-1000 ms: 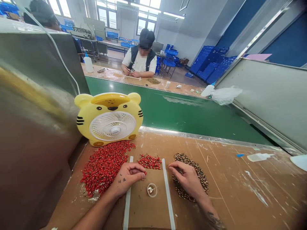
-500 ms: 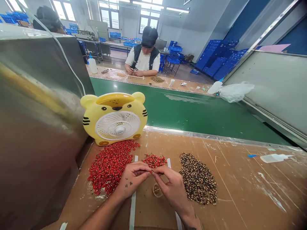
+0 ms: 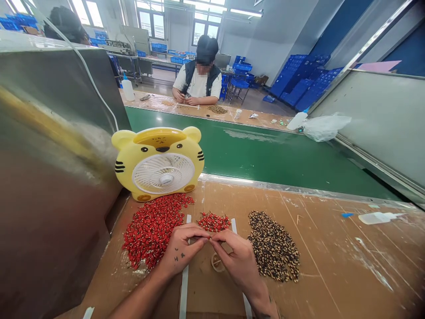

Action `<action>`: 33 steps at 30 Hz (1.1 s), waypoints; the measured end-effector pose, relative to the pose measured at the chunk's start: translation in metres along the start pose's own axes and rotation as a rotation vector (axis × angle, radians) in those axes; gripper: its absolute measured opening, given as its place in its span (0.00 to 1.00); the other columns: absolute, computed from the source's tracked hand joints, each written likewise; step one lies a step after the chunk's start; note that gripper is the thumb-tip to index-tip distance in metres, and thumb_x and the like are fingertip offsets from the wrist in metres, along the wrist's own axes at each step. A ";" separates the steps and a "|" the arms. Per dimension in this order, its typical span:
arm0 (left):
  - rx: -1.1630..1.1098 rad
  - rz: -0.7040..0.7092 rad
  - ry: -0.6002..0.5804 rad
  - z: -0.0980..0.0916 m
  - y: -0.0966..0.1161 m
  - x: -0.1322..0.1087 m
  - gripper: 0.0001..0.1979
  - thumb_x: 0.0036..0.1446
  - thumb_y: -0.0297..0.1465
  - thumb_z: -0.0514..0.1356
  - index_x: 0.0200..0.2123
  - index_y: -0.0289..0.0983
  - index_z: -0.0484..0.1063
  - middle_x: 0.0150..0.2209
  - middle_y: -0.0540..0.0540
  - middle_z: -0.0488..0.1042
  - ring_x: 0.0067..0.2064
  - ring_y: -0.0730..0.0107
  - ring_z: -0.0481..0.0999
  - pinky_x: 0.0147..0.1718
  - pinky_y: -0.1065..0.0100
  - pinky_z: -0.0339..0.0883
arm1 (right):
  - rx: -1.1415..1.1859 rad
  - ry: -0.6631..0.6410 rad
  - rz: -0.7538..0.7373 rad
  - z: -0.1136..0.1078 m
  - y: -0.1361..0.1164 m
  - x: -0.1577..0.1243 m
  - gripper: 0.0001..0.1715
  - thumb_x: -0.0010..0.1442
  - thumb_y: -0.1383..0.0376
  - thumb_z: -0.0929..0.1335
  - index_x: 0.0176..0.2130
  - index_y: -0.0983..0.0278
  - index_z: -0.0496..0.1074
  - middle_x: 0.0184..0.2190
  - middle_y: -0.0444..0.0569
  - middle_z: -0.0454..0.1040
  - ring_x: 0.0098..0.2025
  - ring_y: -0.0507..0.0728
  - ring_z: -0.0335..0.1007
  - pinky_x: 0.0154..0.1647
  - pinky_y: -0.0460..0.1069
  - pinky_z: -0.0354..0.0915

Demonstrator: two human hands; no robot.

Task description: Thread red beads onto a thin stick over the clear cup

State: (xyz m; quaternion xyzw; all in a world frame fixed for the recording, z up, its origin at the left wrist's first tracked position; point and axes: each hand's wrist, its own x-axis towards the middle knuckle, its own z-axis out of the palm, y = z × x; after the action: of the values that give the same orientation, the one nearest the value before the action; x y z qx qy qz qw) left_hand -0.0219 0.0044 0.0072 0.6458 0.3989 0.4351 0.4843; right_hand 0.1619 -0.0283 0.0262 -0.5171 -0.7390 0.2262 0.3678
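My left hand [image 3: 186, 246] and my right hand [image 3: 237, 254] meet fingertip to fingertip above the cardboard-covered bench. Between their pinched fingers is a small red piece [image 3: 209, 237], mostly covered by the fingertips. Just beyond them lies a small heap of red pieces with pale and dark tips [image 3: 214, 222]. A larger heap of red pieces [image 3: 154, 228] spreads to the left of my left hand. To the right of my right hand is a heap of small black-and-cream pieces [image 3: 274, 248]. A small round clear dish [image 3: 217, 263] sits below the hands, partly hidden by the right one.
A yellow tiger-faced fan [image 3: 159, 164] stands behind the red heap, beside a metal cabinet [image 3: 59, 177]. Beyond runs a green conveyor belt [image 3: 265, 155], with a co-worker [image 3: 199, 79] seated across it. A squeeze bottle [image 3: 378, 218] lies at the right. White tape strips [image 3: 184, 288] mark the bench.
Both hands hold nearly the same pose, still pinching at the same spot. The view has shifted very slightly; the heaps look unchanged.
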 end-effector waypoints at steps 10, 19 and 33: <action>-0.033 -0.023 -0.015 0.001 0.000 -0.002 0.05 0.54 0.29 0.66 0.31 0.38 0.84 0.27 0.43 0.81 0.30 0.65 0.77 0.31 0.70 0.67 | 0.047 -0.025 0.072 -0.004 -0.001 -0.001 0.05 0.63 0.66 0.69 0.32 0.61 0.73 0.29 0.44 0.78 0.31 0.54 0.76 0.35 0.45 0.68; 0.093 0.025 -0.061 0.007 0.002 0.000 0.07 0.57 0.28 0.63 0.35 0.40 0.84 0.31 0.44 0.81 0.33 0.65 0.78 0.34 0.69 0.69 | 0.101 -0.049 0.080 -0.002 0.006 0.002 0.05 0.62 0.66 0.68 0.33 0.62 0.72 0.30 0.45 0.77 0.32 0.54 0.75 0.36 0.46 0.69; 1.103 -0.056 -0.364 -0.048 0.005 0.045 0.14 0.59 0.20 0.52 0.34 0.36 0.78 0.36 0.38 0.76 0.42 0.55 0.75 0.42 0.60 0.66 | -0.136 0.028 0.130 -0.007 0.055 0.026 0.06 0.61 0.68 0.66 0.33 0.62 0.73 0.30 0.48 0.77 0.32 0.58 0.73 0.35 0.50 0.67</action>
State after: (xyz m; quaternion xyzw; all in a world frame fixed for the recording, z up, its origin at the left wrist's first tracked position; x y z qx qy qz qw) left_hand -0.0528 0.0592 0.0271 0.8562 0.4939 0.0321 0.1482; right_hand 0.1953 0.0154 -0.0010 -0.5908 -0.7124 0.1918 0.3266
